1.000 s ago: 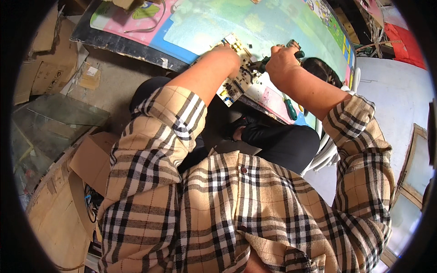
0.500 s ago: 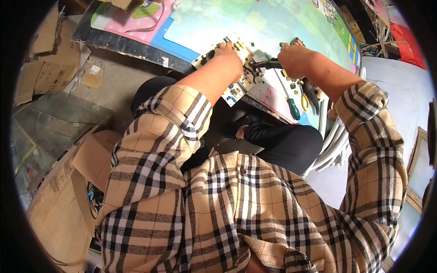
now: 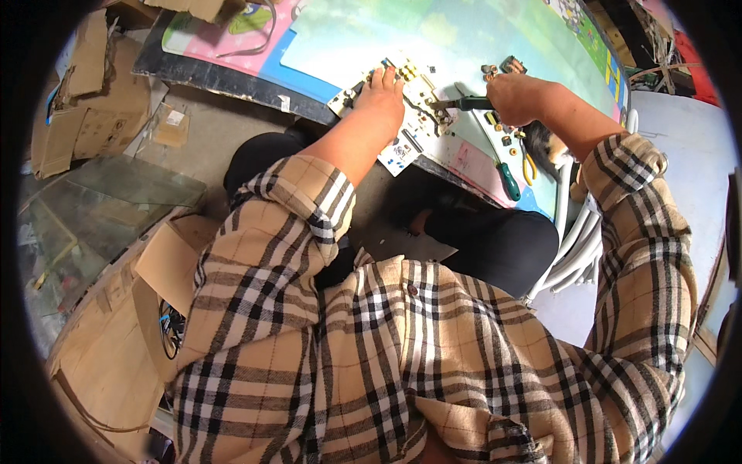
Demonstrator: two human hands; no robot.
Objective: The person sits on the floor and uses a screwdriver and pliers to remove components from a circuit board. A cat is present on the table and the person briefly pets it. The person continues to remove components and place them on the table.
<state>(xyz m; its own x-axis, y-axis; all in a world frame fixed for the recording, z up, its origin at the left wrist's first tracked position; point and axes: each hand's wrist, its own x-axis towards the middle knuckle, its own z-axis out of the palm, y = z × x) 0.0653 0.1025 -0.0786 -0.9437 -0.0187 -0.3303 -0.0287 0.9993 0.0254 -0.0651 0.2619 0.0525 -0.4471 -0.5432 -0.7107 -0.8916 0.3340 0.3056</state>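
A pale circuit board (image 3: 399,155) covered in small components lies at the near edge of the table. My left hand (image 3: 379,99) rests on its upper part, fingers stretched out and a little apart. My right hand (image 3: 512,99) is closed around a dark-handled tool (image 3: 474,103). This tool points left, its narrow end at the right part of the board; its exact kind is hard to make out. By my right hand lie a green-handled screwdriver (image 3: 508,182), yellow-handled pliers (image 3: 529,167) and several small loose parts (image 3: 506,141).
The table (image 3: 348,50) has a colourful printed cover and a dark, worn edge. A copper-coloured component (image 3: 513,65) lies beyond my right hand. White tubing (image 3: 576,259) is coiled at the right. Cardboard boxes (image 3: 93,135) and glass sheets (image 3: 116,197) stand at the left.
The view has shifted slightly. My right hand has moved a little right and nearer, showing more of the tool. My left hand stays on the board.
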